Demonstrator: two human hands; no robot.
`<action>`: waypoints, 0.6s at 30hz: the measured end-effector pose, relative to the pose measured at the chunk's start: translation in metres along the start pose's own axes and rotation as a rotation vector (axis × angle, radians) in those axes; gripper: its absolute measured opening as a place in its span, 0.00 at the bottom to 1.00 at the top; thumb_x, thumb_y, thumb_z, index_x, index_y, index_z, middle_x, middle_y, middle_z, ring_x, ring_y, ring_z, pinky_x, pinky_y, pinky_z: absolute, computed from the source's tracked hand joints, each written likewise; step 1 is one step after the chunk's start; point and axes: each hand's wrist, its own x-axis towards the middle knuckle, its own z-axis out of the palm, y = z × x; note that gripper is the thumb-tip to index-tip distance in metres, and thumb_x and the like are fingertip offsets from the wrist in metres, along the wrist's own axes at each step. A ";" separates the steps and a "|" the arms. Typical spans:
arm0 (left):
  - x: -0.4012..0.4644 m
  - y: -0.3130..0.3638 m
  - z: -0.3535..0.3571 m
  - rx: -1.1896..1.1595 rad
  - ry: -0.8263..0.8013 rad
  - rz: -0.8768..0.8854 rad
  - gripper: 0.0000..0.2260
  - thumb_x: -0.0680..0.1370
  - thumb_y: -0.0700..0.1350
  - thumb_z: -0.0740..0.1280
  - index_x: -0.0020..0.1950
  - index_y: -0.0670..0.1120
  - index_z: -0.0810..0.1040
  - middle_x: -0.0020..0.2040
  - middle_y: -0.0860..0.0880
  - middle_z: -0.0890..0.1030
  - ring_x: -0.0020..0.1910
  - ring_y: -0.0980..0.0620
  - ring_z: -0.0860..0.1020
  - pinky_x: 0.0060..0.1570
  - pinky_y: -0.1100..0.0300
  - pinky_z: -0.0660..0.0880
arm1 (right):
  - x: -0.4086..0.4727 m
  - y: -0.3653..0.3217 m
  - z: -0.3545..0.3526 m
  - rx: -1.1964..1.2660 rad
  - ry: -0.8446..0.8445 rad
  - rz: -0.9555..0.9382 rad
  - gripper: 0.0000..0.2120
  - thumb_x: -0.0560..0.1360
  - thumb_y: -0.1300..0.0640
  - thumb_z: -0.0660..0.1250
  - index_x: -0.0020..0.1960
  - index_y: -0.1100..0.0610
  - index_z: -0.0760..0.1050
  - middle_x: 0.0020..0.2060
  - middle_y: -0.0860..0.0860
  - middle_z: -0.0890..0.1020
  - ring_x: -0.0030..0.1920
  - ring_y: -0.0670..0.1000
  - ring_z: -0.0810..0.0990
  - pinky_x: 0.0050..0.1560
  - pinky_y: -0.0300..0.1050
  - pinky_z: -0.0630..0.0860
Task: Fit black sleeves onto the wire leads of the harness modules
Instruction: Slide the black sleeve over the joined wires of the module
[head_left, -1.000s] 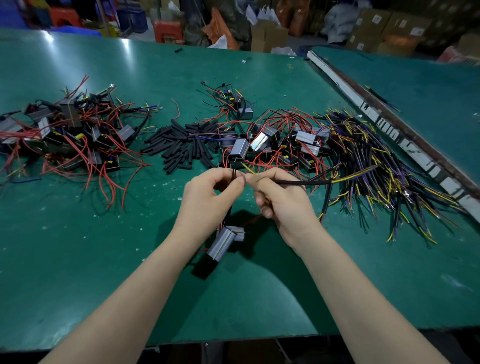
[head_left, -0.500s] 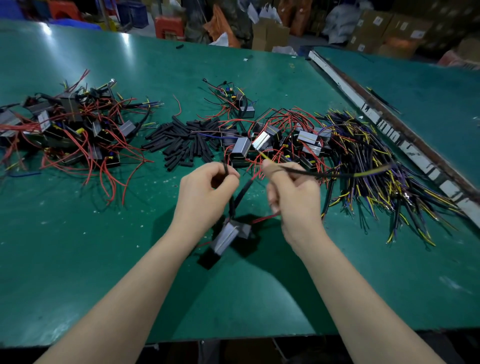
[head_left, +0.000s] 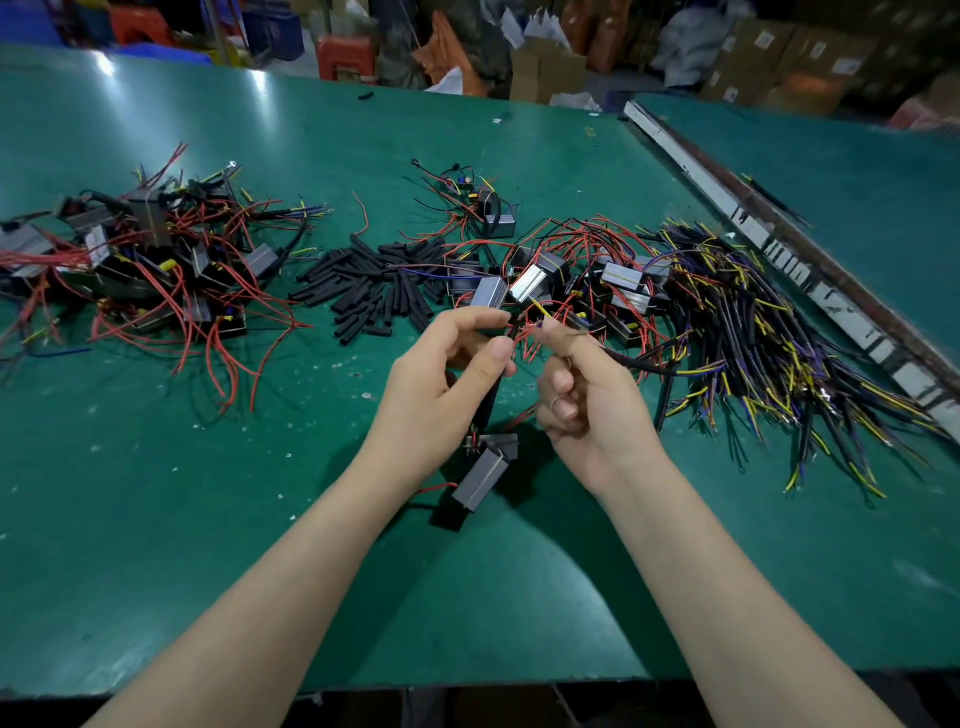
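My left hand (head_left: 441, 384) pinches the wire leads of a grey harness module (head_left: 480, 478) that hangs below it, just above the green table (head_left: 208, 519). A black sleeve (head_left: 488, 405) sits on those leads under my left thumb. My right hand (head_left: 587, 400) pinches a thin black cable (head_left: 654, 366) with yellow and purple ends that trails off to the right. Both hands' fingertips nearly meet over the middle of the table. A heap of loose black sleeves (head_left: 374, 291) lies just beyond my hands.
A pile of modules with red wires (head_left: 145, 270) lies at the far left. More grey modules (head_left: 587, 286) and a bundle of black, yellow and purple cables (head_left: 769, 353) lie to the right. A metal rail (head_left: 779, 249) divides off a second table.
My hands have drawn close again after parting half a second ago. The module hangs lower under my left hand, and the cable in my right hand has swung toward my left fingertips.
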 end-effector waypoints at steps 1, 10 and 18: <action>0.000 0.000 0.000 -0.009 -0.013 -0.010 0.08 0.77 0.47 0.67 0.54 0.57 0.75 0.39 0.54 0.82 0.45 0.56 0.80 0.52 0.62 0.74 | -0.001 0.000 0.001 0.031 -0.009 0.026 0.06 0.65 0.53 0.72 0.37 0.55 0.78 0.20 0.46 0.67 0.18 0.43 0.59 0.19 0.34 0.51; 0.001 0.002 -0.001 -0.033 -0.024 -0.029 0.10 0.74 0.46 0.70 0.50 0.62 0.79 0.40 0.43 0.81 0.44 0.43 0.78 0.47 0.49 0.74 | -0.004 0.000 0.005 0.171 -0.083 0.129 0.10 0.70 0.55 0.68 0.30 0.52 0.78 0.20 0.45 0.65 0.17 0.42 0.60 0.15 0.32 0.54; 0.002 0.001 0.001 -0.020 0.004 -0.041 0.10 0.74 0.46 0.66 0.49 0.61 0.80 0.37 0.42 0.78 0.37 0.44 0.74 0.37 0.52 0.69 | -0.005 0.001 0.009 0.175 -0.101 0.137 0.07 0.63 0.53 0.69 0.38 0.54 0.74 0.19 0.46 0.65 0.16 0.41 0.60 0.15 0.32 0.53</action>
